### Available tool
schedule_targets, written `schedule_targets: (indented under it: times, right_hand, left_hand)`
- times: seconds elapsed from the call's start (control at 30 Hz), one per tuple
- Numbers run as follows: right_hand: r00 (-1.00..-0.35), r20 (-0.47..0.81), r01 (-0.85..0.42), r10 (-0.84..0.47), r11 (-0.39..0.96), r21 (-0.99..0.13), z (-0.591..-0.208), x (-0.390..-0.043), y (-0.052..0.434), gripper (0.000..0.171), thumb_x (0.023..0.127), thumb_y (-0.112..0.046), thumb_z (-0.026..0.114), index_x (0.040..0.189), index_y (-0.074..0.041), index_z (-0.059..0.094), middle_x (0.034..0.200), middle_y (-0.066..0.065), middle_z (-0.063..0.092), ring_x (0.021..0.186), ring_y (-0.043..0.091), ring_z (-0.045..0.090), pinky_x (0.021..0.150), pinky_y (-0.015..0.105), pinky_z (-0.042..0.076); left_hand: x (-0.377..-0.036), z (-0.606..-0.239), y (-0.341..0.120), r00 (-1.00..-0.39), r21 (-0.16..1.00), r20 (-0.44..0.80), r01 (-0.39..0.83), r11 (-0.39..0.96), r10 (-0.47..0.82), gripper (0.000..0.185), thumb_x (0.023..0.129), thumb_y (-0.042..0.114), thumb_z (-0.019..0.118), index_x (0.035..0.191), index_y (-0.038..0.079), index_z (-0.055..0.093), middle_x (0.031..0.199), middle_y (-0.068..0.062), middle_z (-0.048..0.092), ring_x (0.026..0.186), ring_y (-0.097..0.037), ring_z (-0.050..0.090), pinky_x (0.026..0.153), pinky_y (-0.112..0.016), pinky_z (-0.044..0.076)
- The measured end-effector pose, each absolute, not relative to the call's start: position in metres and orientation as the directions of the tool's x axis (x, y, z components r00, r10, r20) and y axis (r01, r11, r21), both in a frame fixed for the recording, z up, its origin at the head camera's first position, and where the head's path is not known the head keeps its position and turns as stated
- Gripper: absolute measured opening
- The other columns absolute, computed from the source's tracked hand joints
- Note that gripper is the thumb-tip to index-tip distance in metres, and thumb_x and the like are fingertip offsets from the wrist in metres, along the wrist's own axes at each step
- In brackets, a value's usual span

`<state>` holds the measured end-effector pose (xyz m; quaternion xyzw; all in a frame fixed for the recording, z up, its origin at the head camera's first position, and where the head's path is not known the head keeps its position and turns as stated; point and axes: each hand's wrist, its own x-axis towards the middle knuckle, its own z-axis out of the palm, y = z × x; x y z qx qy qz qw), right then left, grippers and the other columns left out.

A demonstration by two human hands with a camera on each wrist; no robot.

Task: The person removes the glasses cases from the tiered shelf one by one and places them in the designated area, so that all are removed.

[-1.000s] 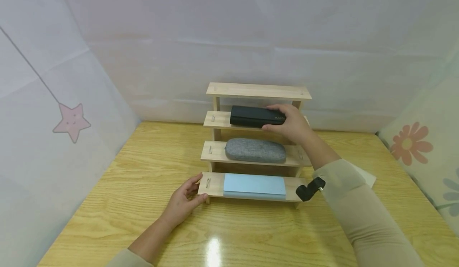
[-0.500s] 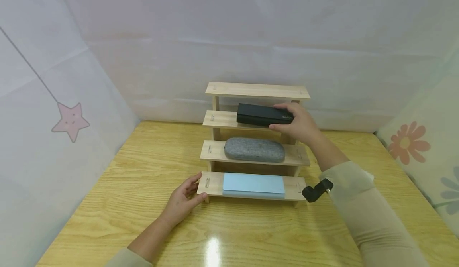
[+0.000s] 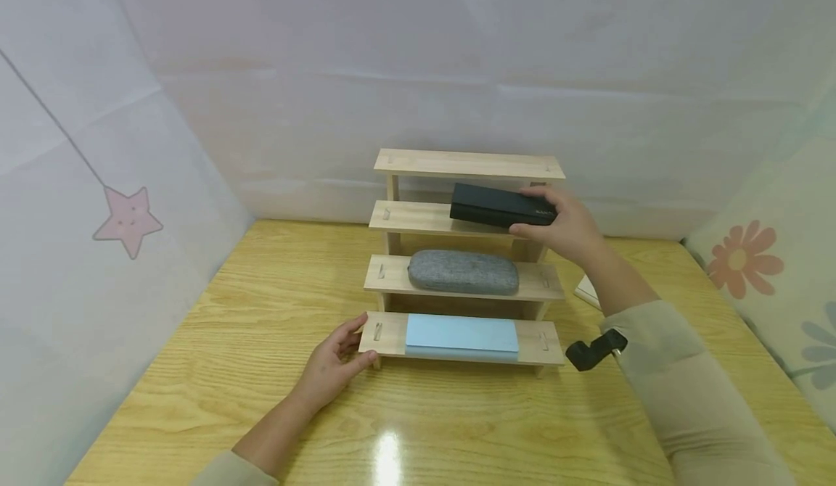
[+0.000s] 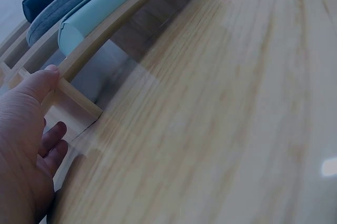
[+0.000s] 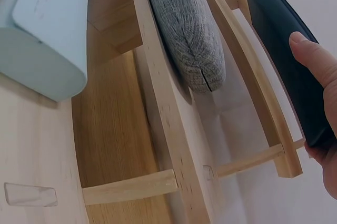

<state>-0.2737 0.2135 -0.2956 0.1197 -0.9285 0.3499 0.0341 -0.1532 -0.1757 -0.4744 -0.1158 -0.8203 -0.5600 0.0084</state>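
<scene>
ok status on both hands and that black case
Right hand grips black case, lifted at the rack's third tier. Left hand rests on bottom tier's left end. Nothing in the way.

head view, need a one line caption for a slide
Right hand grips black case off the stepped wooden rack; left hand steadies its base.

Black case [image 3: 501, 205], gripped in right hand [image 3: 567, 226], now further right, lifted off its shelf [image 3: 411, 218].

Head camera looks down and forward over the counter [image 3: 196, 370]; both wrist cameras view the stepped wooden rack [image 3: 398, 217] closely, low.
</scene>
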Motion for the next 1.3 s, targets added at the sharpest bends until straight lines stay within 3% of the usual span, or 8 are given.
schedule_targets:
  times: [0.2, 0.6, 0.93, 1.3]
  right_hand:
    - [-0.974, 0.144, -0.226, -0.175, 0.72, -0.656, -0.295, -0.27, 0.223, 0.083, 0.079, -0.053, 0.077, 0.149, -0.023, 0.042, 0.16, 0.011, 0.029, 0.147, 0.041, 0.023, 0.113, 0.067, 0.023]
    - [-0.978, 0.167, -0.209, -0.128, 0.681, -0.702, -0.297, -0.262, 0.243, 0.08, 0.081, -0.045, 0.079, 0.148, -0.02, 0.044, 0.154, 0.016, 0.034, 0.138, 0.041, 0.033, 0.107, 0.062, 0.032]
    - [-0.984, 0.149, -0.176, -0.1, 0.693, -0.699, -0.298, -0.254, 0.262, 0.082, 0.082, -0.046, 0.077, 0.15, -0.019, 0.04, 0.159, 0.016, 0.028, 0.147, 0.043, 0.02, 0.113, 0.068, 0.021]
    - [-0.989, 0.133, -0.139, -0.065, 0.714, -0.686, -0.3, -0.246, 0.284, 0.085, 0.083, -0.051, 0.074, 0.152, -0.02, 0.036, 0.161, 0.017, 0.021, 0.146, 0.048, 0.018, 0.108, 0.072, 0.023]
  left_hand:
    - [-0.153, -0.475, -0.175, -0.976, 0.921, 0.129, 0.183, 0.343, 0.174, 0.067, 0.088, 0.022, 0.074, 0.147, 0.012, 0.043, 0.133, -0.016, 0.062, 0.122, -0.031, 0.059, 0.104, -0.046, 0.047]
    - [-0.153, -0.474, -0.175, -0.978, 0.924, 0.114, 0.169, 0.344, 0.174, 0.066, 0.089, 0.023, 0.073, 0.147, 0.012, 0.044, 0.133, -0.017, 0.061, 0.122, -0.033, 0.059, 0.102, -0.045, 0.048]
    - [-0.153, -0.475, -0.174, -0.981, 0.923, 0.104, 0.155, 0.352, 0.161, 0.068, 0.088, 0.023, 0.074, 0.147, 0.013, 0.044, 0.133, -0.016, 0.062, 0.122, -0.032, 0.059, 0.101, -0.043, 0.05]
    - [-0.153, -0.475, -0.175, -0.981, 0.92, 0.102, 0.157, 0.359, 0.168, 0.069, 0.089, 0.025, 0.074, 0.148, 0.014, 0.042, 0.136, -0.015, 0.059, 0.124, -0.033, 0.058, 0.102, -0.048, 0.048]
